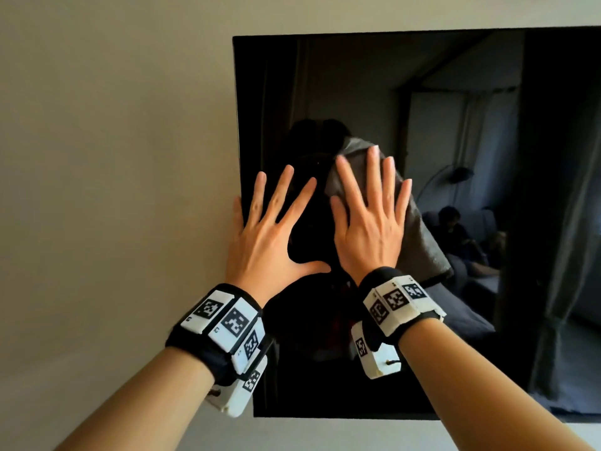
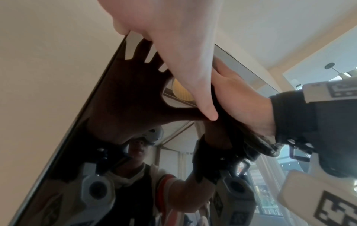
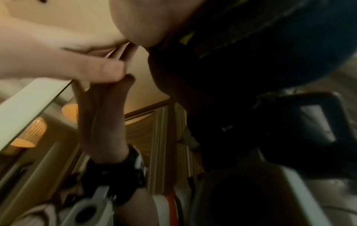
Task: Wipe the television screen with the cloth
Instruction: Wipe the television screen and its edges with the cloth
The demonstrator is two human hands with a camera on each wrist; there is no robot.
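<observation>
The television screen [image 1: 455,222] hangs on the wall [image 1: 113,157], filling the centre and right of the head view, its left edge running top to bottom just past the middle of the frame. The right hand [image 1: 370,222] lies flat with straight, spread fingers, pressing the grey cloth [image 1: 422,242] against the glass; the cloth shows above the fingertips and trails down to the lower right of the hand toward the wrist. The left hand [image 1: 270,229] is also flat and splayed, holding nothing, resting on the screen just beside its left edge, the little finger at the frame's border. The two hands sit side by side, thumbs nearly meeting, in the left-centre of the panel. The relation that matters: nearly all the unwiped-looking expanse lies to the right of and above the cloth, along the screen's long horizontal axis, so the right hand, already on the cloth, is likely the one to sweep rightward while the left steadies the panel.
</observation>
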